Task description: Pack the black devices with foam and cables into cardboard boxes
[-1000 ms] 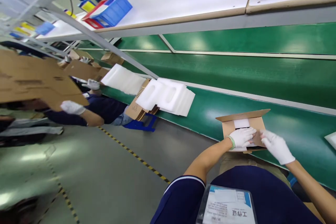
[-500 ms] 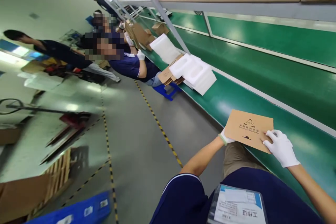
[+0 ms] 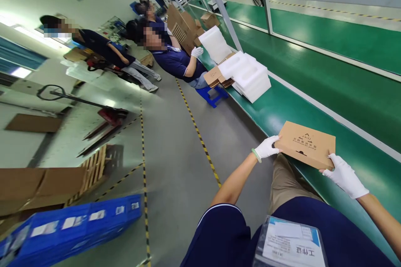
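Observation:
A closed flat cardboard box (image 3: 307, 144) with black print on its lid is held between both my gloved hands, at the near edge of the green conveyor belt (image 3: 316, 87). My left hand (image 3: 267, 147) grips the box's left end, fingers curled round it. My right hand (image 3: 344, 175) clasps the right corner from below. Both wear white gloves.
A stack of white foam inserts (image 3: 249, 75) and flat cartons (image 3: 216, 77) lie further along the belt. Co-workers sit beside it to the left. A yellow-black floor line (image 3: 194, 123), a pallet jack (image 3: 94, 110), a wooden pallet and a blue crate (image 3: 72, 227) occupy the floor.
The box was open with white foam showing; now it is shut and lifted in both hands. My view has swung left toward the floor and the co-workers.

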The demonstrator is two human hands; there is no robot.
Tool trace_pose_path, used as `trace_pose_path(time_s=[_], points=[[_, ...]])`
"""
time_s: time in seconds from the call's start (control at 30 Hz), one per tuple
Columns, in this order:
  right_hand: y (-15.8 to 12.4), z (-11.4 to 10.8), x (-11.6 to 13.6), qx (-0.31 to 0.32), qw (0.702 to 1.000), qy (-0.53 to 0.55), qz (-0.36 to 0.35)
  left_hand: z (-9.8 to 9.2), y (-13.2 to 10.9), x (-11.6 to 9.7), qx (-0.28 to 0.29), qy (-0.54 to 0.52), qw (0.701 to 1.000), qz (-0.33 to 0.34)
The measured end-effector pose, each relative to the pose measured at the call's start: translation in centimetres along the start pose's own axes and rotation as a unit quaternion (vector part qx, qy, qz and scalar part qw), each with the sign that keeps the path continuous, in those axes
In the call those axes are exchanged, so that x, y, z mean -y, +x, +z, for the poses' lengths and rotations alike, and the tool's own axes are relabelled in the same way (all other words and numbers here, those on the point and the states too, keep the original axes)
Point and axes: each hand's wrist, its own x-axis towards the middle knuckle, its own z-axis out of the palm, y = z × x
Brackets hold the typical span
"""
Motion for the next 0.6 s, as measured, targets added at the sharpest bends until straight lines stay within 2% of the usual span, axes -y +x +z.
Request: trace_pose_path(time_s=[0.17, 0.33, 0.43, 0.5, 0.6], points=[[0.6, -0.3, -0.6, -0.052, 0.992, -0.111, -0.043, -0.1, 0.8, 1.3, -0.024, 0.19, 0.98, 0.051], [0.0, -0.1, -2.0, -0.08, 0.947, -0.27, -0.155, 1.7, 0.2, 3.2, -0.015, 0.344, 0.936, 0.076], [-0.4, 0.1, -2.2, -0.121, 0.929, -0.299, -0.183, 3.0, -0.6, 4.1, -0.017, 0.382, 0.921, 0.07], [-0.4, 0.3, -2.2, -0.141, 0.925, -0.292, -0.198, 3.6, -1.0, 4.6, -0.043, 0.391, 0.918, 0.058], [-0.3, 0.8, -2.3, -0.135, 0.925, -0.276, -0.223, 4.2, -1.3, 5.2, -0.085, 0.389, 0.915, 0.056]])
